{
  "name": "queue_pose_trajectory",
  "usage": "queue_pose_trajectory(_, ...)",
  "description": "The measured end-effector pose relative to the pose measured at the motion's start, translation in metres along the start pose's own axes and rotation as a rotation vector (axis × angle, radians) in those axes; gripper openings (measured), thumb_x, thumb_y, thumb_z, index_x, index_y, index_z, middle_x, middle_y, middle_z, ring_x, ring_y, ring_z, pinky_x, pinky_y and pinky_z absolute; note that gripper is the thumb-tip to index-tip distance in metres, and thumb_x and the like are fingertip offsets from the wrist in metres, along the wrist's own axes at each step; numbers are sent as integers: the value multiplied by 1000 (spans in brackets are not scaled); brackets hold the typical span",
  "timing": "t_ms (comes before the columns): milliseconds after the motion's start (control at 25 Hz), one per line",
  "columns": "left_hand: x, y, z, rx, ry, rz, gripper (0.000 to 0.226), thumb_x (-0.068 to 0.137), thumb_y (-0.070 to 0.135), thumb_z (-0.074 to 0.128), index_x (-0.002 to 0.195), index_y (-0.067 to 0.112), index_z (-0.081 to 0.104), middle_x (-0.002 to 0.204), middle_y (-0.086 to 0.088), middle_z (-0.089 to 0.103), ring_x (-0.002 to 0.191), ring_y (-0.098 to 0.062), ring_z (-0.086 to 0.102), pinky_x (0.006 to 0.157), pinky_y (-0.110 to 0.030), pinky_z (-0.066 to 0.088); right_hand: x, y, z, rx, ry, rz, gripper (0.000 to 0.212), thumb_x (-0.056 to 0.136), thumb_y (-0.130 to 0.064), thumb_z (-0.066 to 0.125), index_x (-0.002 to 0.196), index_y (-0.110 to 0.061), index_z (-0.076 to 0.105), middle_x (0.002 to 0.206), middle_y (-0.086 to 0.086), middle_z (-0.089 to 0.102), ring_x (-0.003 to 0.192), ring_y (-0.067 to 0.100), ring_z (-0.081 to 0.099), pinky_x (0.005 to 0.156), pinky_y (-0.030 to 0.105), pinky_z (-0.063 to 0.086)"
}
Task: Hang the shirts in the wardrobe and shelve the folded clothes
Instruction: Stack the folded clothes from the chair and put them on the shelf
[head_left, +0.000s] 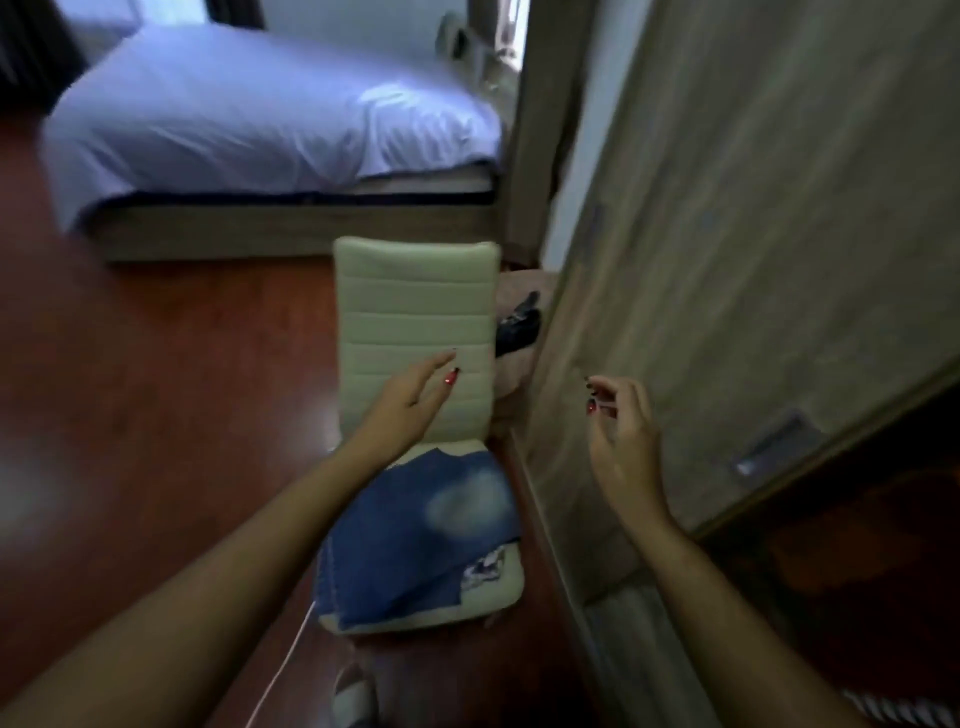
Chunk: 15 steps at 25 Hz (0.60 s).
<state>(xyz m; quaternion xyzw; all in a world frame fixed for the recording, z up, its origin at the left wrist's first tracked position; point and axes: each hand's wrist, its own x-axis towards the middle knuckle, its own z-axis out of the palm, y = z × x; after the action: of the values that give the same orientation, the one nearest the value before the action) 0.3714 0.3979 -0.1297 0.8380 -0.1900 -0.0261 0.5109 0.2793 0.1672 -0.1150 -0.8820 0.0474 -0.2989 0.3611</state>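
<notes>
Folded blue jeans (415, 535) with a pale faded patch lie on the seat of a cream padded chair (413, 312); a bit of patterned cloth (485, 566) peeks out under their right edge. My left hand (415, 397) hovers in front of the chair's backrest, above the jeans, fingers stretched and apart, holding nothing. My right hand (621, 431) hangs in the air beside the grey wardrobe door (753, 260), fingers loosely curled with nothing in them. No shirt or hanger shows.
The sliding wardrobe door has a recessed handle (776, 441), with a dark opening (857, 571) at the lower right. A bed with a pale blue sheet (260, 114) stands behind the chair. A pink item with a dark object (519, 327) sits between chair and wardrobe. Red-brown floor (156, 415) spreads left.
</notes>
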Motion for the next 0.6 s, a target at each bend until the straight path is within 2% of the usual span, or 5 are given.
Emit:
queue_pose_trajectory(80,2,-60,-36,-60,62,-163,40,95,28,48,131,13,54,130,1,56,125,-17,51,103,-24,38,2,5,64,47,-106,59,30,82,-4,47,110,-4,58,109,12,56,99,24,59,91,34,48)
queue_pose_trajectory(200,-13,-133,-59,-149,115,-432,30,98,13,45,125,7,57,120,-1,58,111,-13,53,83,-7,42,-13,26,137,73,-226,241,24,87,-8,49,109,-5,60,109,13,58,96,15,56,86,23,44)
queue_pose_trajectory(320,-33,-213,-48,-207,88,-717,20,98,16,45,104,13,64,110,-7,62,97,-18,55,84,-28,46,-41,69,200,79,-352,491,23,92,-20,49,109,-11,60,110,10,61,97,17,55,84,31,44)
queue_pose_trajectory(400,-43,-258,-27,-281,33,-928,20,99,18,44,87,17,59,97,-6,60,83,-15,55,73,-28,45,-63,104,230,80,-421,690,18,94,-16,52,109,-9,60,107,8,62,97,18,56,82,29,43)
queue_pose_trajectory(600,-46,-332,46,-422,7,-1239,19,96,17,50,78,13,54,73,-3,49,59,-12,44,53,-21,37,-98,199,270,153,-360,1179,21,90,-2,54,109,2,62,108,18,64,97,30,62,85,35,50)
